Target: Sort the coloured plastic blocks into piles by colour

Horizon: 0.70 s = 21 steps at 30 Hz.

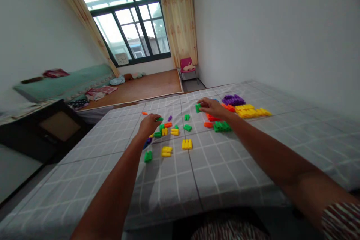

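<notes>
My left hand is closed on a small green plastic block above a loose scatter of pieces. Beneath and around it lie yellow blocks, an orange block and a green block. Farther right, my right hand pinches another green block between thumb and fingers, close to the sorted piles. Beside that hand are an orange pile and a green pile. Two more green pieces rest on the cloth between my hands.
A grey checked cloth covers the table. Purple blocks and yellow blocks are heaped at the right. Beyond the table stands a bed under a window; a dark cabinet is at the left, a pink chair at the back.
</notes>
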Tool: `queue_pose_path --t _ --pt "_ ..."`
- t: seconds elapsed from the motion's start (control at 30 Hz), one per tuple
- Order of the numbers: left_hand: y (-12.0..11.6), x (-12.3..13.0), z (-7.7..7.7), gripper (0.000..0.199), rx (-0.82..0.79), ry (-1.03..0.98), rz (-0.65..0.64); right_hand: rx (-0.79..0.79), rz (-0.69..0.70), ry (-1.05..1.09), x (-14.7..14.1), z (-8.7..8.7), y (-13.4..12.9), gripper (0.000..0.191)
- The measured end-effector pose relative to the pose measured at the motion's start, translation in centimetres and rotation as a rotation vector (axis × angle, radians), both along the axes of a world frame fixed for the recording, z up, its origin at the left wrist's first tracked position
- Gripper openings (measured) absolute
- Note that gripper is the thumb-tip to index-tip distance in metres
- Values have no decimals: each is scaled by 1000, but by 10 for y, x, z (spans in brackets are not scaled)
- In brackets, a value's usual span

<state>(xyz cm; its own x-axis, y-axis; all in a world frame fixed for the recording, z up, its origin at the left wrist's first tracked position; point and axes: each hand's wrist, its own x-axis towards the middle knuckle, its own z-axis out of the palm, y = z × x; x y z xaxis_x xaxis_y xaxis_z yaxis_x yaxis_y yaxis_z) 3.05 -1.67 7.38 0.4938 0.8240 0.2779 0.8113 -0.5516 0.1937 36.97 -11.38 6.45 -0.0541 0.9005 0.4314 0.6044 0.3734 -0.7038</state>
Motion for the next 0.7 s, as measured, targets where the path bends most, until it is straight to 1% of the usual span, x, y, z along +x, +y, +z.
queue_pose_path --t 0.07,0.17,0.23,0.27,0.3,0.37,0.43,0.5,0.63,0.7 --pt "-15 33 3 34 -93 -200 -80 -91 -50 101 45 1 -17 32" --pt "-38 94 0 36 -339 -429 -269 -230 -52 172 99 -3 -43 31" --pt "-52 133 -6 35 -492 -486 -374 -294 -42 142 122 -7 -58 31" --pt "-58 151 -10 34 -531 -496 -415 -319 -48 121 131 -9 -64 32" --pt "-64 167 -14 31 -549 -499 -439 -340 -62 109 137 -11 -70 34" --pt "-74 193 -21 27 -532 -495 -455 -369 -92 130 148 -16 -80 39" --pt "-83 210 -26 24 -489 -500 -451 -389 -98 174 155 -23 -88 43" --pt "-92 218 -29 24 -440 -505 -459 -411 -84 195 160 -28 -94 45" --pt "-108 219 -35 18 -296 -466 -498 -453 -63 191 162 -33 -100 42" --pt "-113 217 -39 15 -245 -453 -483 -454 -57 171 159 -31 -100 40"
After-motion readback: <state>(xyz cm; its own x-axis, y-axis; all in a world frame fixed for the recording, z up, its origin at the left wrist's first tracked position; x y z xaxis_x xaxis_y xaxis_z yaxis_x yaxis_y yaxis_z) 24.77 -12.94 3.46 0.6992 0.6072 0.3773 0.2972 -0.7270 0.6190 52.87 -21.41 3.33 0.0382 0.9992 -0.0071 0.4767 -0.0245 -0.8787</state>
